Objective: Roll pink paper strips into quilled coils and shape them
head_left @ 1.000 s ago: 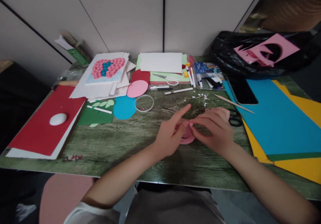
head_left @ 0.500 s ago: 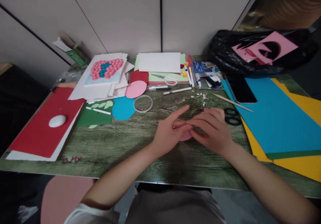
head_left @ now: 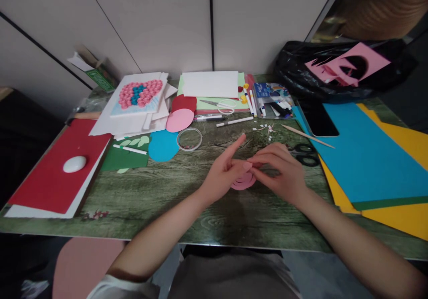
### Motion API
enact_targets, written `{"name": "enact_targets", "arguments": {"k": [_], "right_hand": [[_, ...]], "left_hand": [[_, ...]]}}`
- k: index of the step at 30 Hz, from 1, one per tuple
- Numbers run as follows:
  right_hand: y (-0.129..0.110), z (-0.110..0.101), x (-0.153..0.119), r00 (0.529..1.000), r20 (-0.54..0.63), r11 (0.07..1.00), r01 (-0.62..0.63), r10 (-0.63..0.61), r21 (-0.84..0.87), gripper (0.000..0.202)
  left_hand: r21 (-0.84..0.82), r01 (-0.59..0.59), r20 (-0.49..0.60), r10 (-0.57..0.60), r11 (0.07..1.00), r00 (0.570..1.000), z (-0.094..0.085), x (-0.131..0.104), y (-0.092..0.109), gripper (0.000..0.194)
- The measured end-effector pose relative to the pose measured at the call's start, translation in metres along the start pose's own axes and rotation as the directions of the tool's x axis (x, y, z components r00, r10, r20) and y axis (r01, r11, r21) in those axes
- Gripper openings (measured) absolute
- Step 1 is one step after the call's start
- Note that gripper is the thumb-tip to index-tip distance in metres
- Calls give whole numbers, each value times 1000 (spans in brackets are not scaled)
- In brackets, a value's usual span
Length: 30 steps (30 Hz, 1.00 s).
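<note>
A pink paper spiral (head_left: 243, 181) hangs just below my fingers, over the middle of the wooden table. My left hand (head_left: 223, 174) pinches its upper part between thumb and fingers, with the index finger stretched up. From the right, my right hand (head_left: 281, 168) meets it, thumb and fingertips closed on the paper's end beside the left thumb. The exact contact is partly hidden by the fingers. Black-handled scissors (head_left: 306, 155) lie right behind my right hand, partly covered by it.
Blue sheets (head_left: 374, 156), a phone (head_left: 319, 118) and a wooden stick (head_left: 307, 136) lie right. A tape ring (head_left: 189, 139), blue paper circle (head_left: 163, 146) and red sheet (head_left: 50, 174) are left. White scissors (head_left: 222, 105), markers and a black bag (head_left: 290, 73) stand behind.
The pink paper's spiral rings now show more clearly below my fingers. My right hand has turned slightly, and the whole view has shifted a little.
</note>
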State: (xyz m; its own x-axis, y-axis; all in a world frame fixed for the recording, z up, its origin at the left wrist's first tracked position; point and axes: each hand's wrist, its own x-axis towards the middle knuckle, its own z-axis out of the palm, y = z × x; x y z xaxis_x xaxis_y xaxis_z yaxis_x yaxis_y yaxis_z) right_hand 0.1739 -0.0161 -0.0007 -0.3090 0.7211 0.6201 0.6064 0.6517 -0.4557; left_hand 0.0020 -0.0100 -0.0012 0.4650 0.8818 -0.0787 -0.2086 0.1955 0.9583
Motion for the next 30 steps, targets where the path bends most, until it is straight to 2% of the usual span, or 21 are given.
{"name": "enact_targets", "arguments": {"k": [3, 6, 9, 11, 16, 24, 30], "right_hand": [[0, -1, 0, 999, -46, 998, 21, -24, -64, 12], [3, -1, -2, 992, -59, 980, 104, -116, -167, 15], [7, -2, -5, 973, -48, 941, 206, -227, -270, 19], [9, -3, -6, 967, -32, 926, 232, -253, -296, 21], [5, -3, -4, 981, 8, 943, 189, -194, -274, 17], [1, 1, -3, 995, -49, 984, 78, -87, -162, 16], [3, 2, -4, 993, -50, 980, 93, -103, -174, 12]], "left_hand": [[-77, 50, -8, -50, 996, 999, 0, 1, 2, 78], [-126, 78, -12, -80, 989, 997, 1, 1, 1, 81], [-122, 85, -23, -88, 989, 996, 2, 1, -1, 81], [-104, 85, -31, -88, 991, 996, 2, 1, -2, 79], [-71, 68, -29, -70, 995, 997, 0, 2, -3, 74], [-53, 43, 5, -42, 998, 999, 0, 1, 1, 69], [1, -5, 27, 5, 1000, 1000, 0, 0, 0, 63]]}}
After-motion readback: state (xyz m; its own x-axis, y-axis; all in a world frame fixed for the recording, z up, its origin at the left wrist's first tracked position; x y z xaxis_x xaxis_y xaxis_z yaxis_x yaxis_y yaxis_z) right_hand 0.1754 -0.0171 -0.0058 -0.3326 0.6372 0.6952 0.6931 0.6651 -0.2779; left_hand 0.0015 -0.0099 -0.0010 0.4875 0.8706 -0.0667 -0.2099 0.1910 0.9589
